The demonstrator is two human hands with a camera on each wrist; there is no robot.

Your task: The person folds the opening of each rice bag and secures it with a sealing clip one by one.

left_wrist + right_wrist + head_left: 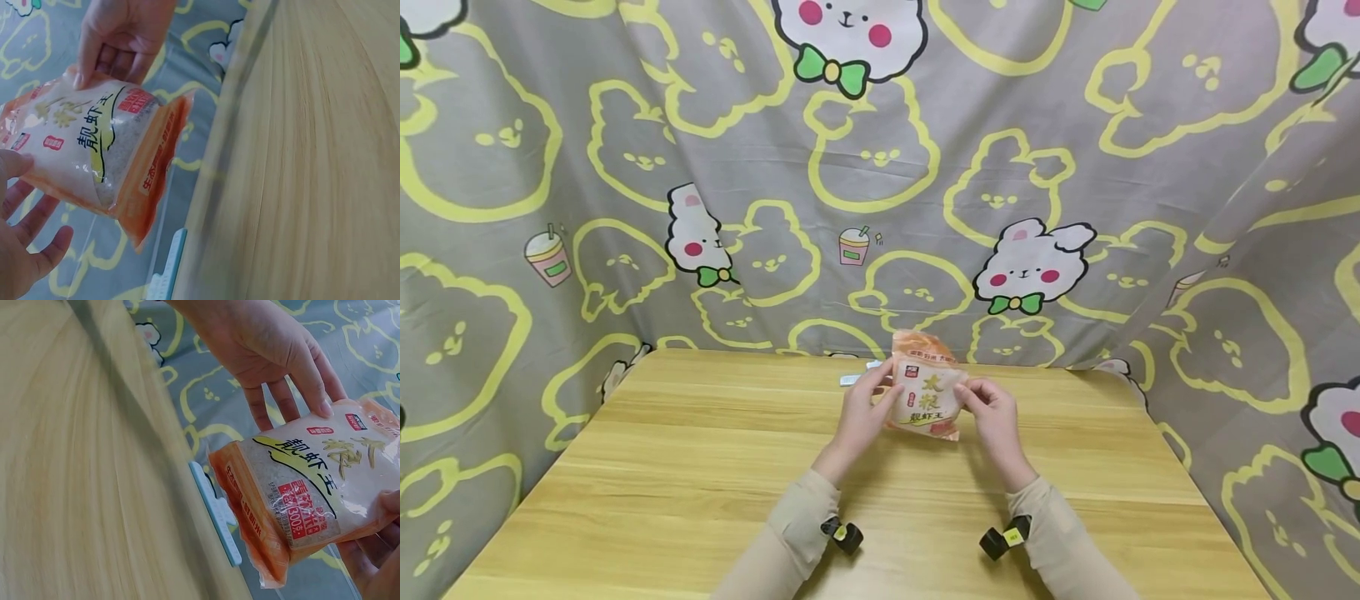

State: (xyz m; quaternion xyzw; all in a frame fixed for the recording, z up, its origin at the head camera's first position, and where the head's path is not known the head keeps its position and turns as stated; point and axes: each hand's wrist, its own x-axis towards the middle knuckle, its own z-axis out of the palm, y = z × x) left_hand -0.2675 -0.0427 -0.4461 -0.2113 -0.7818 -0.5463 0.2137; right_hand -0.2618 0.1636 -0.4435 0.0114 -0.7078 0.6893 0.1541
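Resting between both hands, rice packet (927,393), left hand (863,414), right hand (994,417), above table (685,467)

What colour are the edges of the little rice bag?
Orange, round a clear and white middle on the small plastic rice bag; the right wrist view shows it best.

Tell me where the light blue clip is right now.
In the head view the light blue clip lies on the wooden table near its far edge, just left of the rice packet held in both hands.
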